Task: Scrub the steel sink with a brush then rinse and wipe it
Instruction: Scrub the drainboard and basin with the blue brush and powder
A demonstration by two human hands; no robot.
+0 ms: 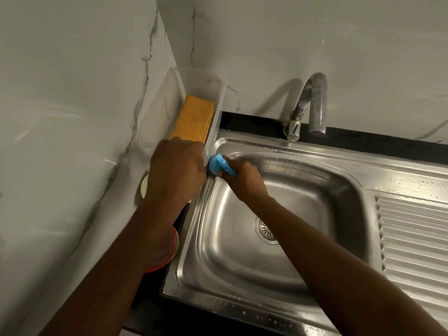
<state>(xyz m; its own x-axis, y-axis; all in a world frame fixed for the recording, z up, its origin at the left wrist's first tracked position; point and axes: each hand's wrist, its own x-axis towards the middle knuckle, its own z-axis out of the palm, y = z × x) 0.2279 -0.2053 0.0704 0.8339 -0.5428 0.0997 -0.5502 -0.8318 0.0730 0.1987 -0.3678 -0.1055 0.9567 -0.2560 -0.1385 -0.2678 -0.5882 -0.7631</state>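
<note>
**A:** Nearest us, the right forearm (339,251) slants across the sink (291,275). Where does it end?

**B:** At the sink's far-left corner. The right hand (244,180) has its fingers curled round the blue brush (219,163), whose head points at the sink's left wall.

**A:** And the left hand (175,166)?

**B:** Just outside the sink's left rim, by the tray (218,93) holding the cloth (191,117). Its fingers are blurred, so I can't tell their state. I think the next stroke belongs to the right hand.

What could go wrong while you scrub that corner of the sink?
The blue brush in the right hand is right beside the clear tub, so splashes could wet the orange cloth inside. The left hand on the tub might nudge it into the sink.
</note>
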